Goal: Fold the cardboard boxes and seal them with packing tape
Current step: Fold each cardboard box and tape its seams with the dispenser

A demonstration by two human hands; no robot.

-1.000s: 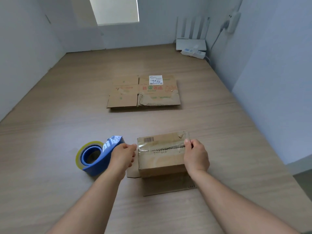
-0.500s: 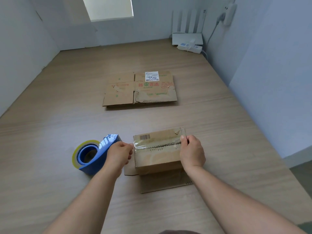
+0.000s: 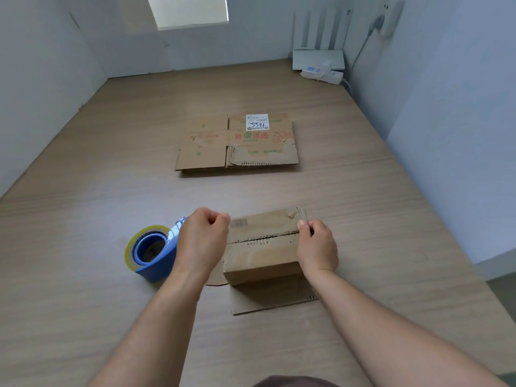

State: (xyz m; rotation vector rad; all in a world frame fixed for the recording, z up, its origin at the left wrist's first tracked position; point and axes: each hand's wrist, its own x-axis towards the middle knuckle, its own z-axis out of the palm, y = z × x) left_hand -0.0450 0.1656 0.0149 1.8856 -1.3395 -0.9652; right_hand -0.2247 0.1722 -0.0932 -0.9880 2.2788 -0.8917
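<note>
Box (image 3: 261, 248) sits on the worktop (image 3: 377, 224) near centre, between the two hands. Its long axis runs left-right, the top seam runs the same way, and one loose flap lies flat on the near side.

Change since 0.5 s ago: the glossy tape that lay over the seam no longer shows there and the seam reads bare. Both hands are now further back, at the far top corners.

Left hand (image 3: 202, 241): fingers curled, thumb and forefinger pinched at the box's left top edge, on the clear tape strip (image 3: 301, 212), which is barely visible there.

Right hand (image 3: 317, 247): fingers curled, pinching the strip's crumpled end at the right far corner.

Tape dispenser (image 3: 150, 254), blue, lies just left of the left hand; contact cannot be told.

Further back lie the flattened boxes (image 3: 237, 146), well apart. A router (image 3: 318, 58) stands at the far wall.
</note>
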